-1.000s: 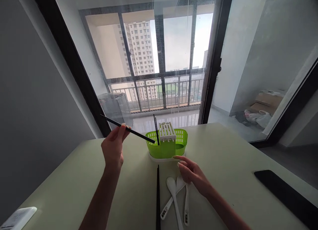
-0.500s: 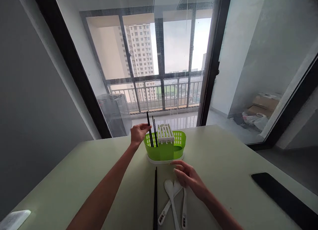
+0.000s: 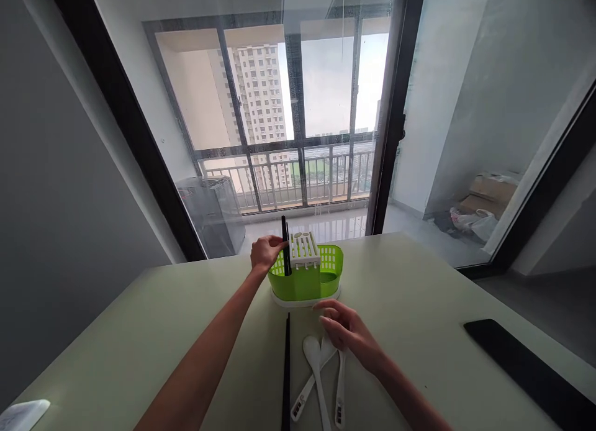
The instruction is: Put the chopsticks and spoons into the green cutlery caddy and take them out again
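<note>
In the head view, the left hand [image 3: 266, 252] pinches black chopsticks [image 3: 285, 248] between thumb and fingers, holding them nearly upright with their lower ends inside the left compartment of the green basket [image 3: 298, 286]. The basket stands on a white base [image 3: 305, 303] near the far edge of the bench [image 3: 400, 319], and a white slotted rack [image 3: 305, 249] sits over its middle. The right hand [image 3: 347, 331] is empty, its fingers loosely curled, just in front of the basket and above the heads of the white spoons [image 3: 318, 381]. Two of the spoons cross each other; another lies to their right. Left of them, more black chopsticks lie lengthwise on the bench. A long black object [image 3: 526, 369] lies well to the right.
</note>
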The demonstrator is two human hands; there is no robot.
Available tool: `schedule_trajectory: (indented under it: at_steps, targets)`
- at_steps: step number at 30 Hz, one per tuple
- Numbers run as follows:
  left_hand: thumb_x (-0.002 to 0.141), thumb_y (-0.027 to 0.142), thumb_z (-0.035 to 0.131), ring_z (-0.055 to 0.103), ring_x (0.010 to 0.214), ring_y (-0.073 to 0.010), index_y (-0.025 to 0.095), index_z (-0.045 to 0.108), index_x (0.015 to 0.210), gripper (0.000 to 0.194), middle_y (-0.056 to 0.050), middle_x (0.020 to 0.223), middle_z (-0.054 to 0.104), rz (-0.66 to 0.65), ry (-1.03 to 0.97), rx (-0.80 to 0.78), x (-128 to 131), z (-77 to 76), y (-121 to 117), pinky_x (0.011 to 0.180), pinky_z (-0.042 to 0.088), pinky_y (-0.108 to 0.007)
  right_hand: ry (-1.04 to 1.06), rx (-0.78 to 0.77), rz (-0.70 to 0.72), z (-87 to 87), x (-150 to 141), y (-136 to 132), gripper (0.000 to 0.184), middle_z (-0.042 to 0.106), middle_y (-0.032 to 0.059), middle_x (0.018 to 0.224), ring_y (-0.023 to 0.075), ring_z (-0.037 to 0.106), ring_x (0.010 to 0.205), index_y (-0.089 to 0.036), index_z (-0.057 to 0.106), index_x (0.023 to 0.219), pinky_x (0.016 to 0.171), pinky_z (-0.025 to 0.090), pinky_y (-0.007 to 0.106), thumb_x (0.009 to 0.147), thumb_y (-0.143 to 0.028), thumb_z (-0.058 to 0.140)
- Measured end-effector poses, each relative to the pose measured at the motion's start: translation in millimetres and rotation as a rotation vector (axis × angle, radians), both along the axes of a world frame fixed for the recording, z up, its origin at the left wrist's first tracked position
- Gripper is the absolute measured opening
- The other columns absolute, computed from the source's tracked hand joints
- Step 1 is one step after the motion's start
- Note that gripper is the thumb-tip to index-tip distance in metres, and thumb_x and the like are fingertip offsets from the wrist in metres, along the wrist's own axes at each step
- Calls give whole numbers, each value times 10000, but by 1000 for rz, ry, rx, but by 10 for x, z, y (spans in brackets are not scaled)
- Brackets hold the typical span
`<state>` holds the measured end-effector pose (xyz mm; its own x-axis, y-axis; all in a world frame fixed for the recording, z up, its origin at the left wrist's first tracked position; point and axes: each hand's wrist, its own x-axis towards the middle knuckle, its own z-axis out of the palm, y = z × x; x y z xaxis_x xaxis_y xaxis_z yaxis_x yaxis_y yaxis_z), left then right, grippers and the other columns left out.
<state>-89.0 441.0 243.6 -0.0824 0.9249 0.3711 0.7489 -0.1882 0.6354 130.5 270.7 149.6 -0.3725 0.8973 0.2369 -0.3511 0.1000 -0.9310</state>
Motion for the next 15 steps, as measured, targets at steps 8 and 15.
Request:
schedule_trajectory:
  at_steps: [8, 15]
  targets:
    - [755, 568, 767, 732, 992, -292, 255, 822, 898, 349, -85, 945, 810, 20, 77, 26, -75, -16, -58, 914, 529, -367, -21, -20, -13, -31, -8, 16, 447, 326, -104, 610, 49, 269, 461, -203, 652, 1050, 416, 255, 204, 847, -598, 708]
    - [927, 517, 574, 694, 976, -238, 195, 768, 988, 381, -112, 1088, 750, 23, 12, 217, -221, 28, -288, 897, 520, -341, -54, -7, -23, 4, 20, -9, 452, 348, -99, 594, 53, 281, 467, -198, 665, 1054, 425, 263, 201, 863, -607, 688]
